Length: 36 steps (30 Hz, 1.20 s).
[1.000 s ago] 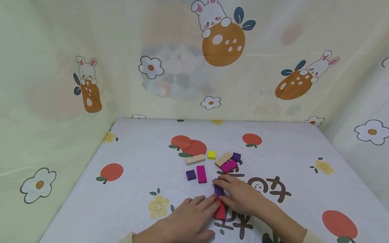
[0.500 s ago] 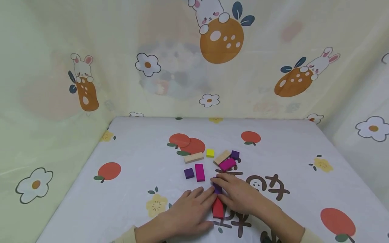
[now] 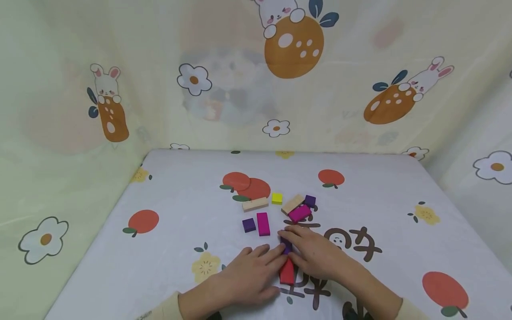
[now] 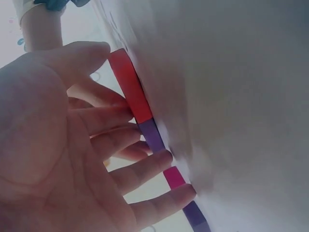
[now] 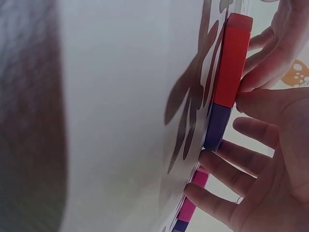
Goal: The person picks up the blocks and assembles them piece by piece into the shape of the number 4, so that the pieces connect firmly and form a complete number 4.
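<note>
Low in the middle of the head view, we flank a red block (image 3: 287,271) and a purple block (image 3: 286,246) lying end to end on the desk (image 3: 172,213). To do this well, we judge both hands should press evenly from either side, keeping the two flush and aligned without tipping them. Our left hand (image 3: 249,279) lies flat, fingers straight and released, their tips against the blocks' left side. Our right hand (image 3: 316,258) angles in from the lower right, fingers extended along the other side, seemingly touching rather than grasping, though the wrist views are blurred. Above sit a magenta block (image 3: 263,223) and others.
</note>
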### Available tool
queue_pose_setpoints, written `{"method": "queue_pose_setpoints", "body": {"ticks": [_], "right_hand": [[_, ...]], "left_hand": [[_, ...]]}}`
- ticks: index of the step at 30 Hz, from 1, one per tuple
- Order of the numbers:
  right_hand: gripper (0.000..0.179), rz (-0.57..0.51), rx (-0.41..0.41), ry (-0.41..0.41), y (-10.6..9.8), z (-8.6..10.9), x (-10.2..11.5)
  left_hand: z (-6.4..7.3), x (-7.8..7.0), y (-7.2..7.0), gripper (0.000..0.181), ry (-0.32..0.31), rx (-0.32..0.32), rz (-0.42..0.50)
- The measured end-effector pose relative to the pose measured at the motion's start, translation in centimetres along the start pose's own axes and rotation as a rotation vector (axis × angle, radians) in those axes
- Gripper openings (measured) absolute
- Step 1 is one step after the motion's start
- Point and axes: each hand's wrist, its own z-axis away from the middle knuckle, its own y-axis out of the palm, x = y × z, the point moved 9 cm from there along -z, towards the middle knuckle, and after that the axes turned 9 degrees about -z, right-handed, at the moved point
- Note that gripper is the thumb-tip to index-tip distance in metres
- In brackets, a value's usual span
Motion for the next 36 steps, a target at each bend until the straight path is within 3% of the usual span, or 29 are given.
{"method": "queue_pose_setpoints", "body": {"ticks": [11,28,36], "right_hand": [[0.056,-0.007,0.003,0.003,-0.07,-0.08,-0.09],[0.055,-0.022,0.025,0.013,-0.04,-0.07,-0.02],[0.054,-0.021,-0.004,0.033,-0.49,-0.25,-0.15]], "left_hand": [[-0.21,-0.09,0.10,0.076,0.000,0.020,-0.018],[-0.21,-0.06,0.43,0.076,-0.011,0.051,0.039],[-0.13,-0.06,0.26,0.077,-0.012,0.045,0.045]]}}
